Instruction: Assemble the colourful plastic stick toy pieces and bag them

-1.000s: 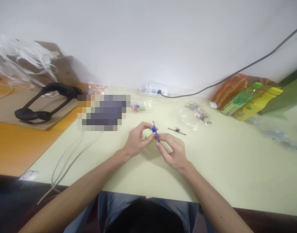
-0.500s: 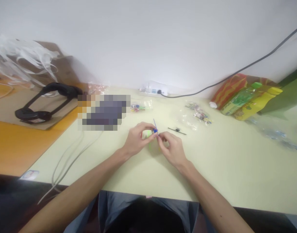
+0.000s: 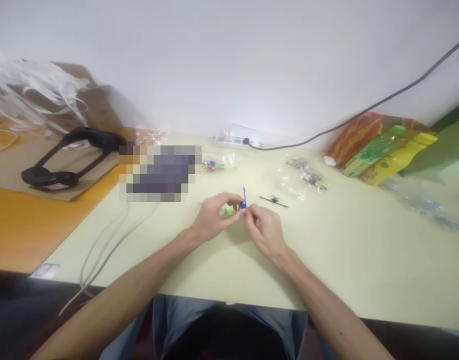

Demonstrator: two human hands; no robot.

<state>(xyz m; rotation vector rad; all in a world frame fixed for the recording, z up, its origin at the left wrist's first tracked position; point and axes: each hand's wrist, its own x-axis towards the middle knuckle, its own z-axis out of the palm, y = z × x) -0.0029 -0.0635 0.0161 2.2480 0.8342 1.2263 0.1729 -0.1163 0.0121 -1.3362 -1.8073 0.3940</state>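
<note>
Between my fingertips is a small blue plastic piece (image 3: 243, 204) with a thin blue rod pointing up and away from me. My left hand (image 3: 217, 215) pinches it from the left with thumb and forefinger. My right hand (image 3: 265, 227) meets it from the right, its fingertips closed at the piece's near side. Partly hidden behind my left thumb, a bright green part (image 3: 228, 212) shows; whether it is held or lies on the table I cannot tell. A thin black rod-shaped part (image 3: 274, 201) with a small hub lies beyond my right hand.
Clear bags of small coloured parts (image 3: 308, 176) lie at the back right, another bag (image 3: 216, 165) at the back centre. A power strip (image 3: 239, 137) sits by the wall. A green-capped bottle (image 3: 377, 152) leans at right; a black headset-like frame (image 3: 74, 157) lies left, near white cables (image 3: 102, 250).
The blue rod has turned from leaning left to nearly upright in view. Both hands stay close together, with only small finger shifts.
</note>
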